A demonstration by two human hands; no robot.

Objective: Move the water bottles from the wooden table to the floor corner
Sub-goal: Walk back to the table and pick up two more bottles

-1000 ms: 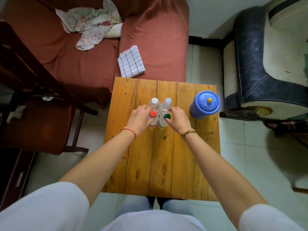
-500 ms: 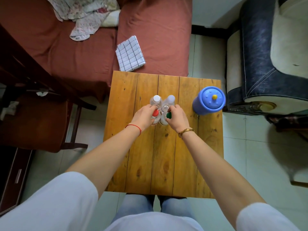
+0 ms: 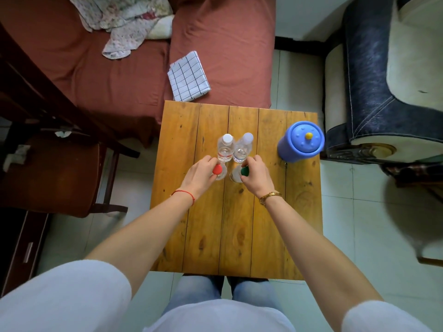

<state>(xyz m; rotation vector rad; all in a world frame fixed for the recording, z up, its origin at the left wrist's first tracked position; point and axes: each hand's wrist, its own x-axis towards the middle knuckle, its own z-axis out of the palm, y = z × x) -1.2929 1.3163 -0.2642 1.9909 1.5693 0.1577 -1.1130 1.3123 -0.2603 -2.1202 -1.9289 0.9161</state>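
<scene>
The left hand (image 3: 200, 174) curls round the neck of the red-capped bottle (image 3: 219, 171); the right hand (image 3: 255, 174) grips the green-capped bottle (image 3: 241, 173) the same way; both bottles are over the wooden table (image 3: 208, 236), close together between the hands; just beyond the fingers two white-capped bottles (image 3: 225, 147) stand upright, touching; a blue jug (image 3: 300, 144) stands beyond and right of the right hand.

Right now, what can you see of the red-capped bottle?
The red-capped bottle is small, clear plastic, with a red screw cap. It stands upright on the table, nearest of the left pair, just in front of a white-capped bottle. The left hand has its grip round the neck, fingers hiding most of the body. Contents cannot be told.
</scene>
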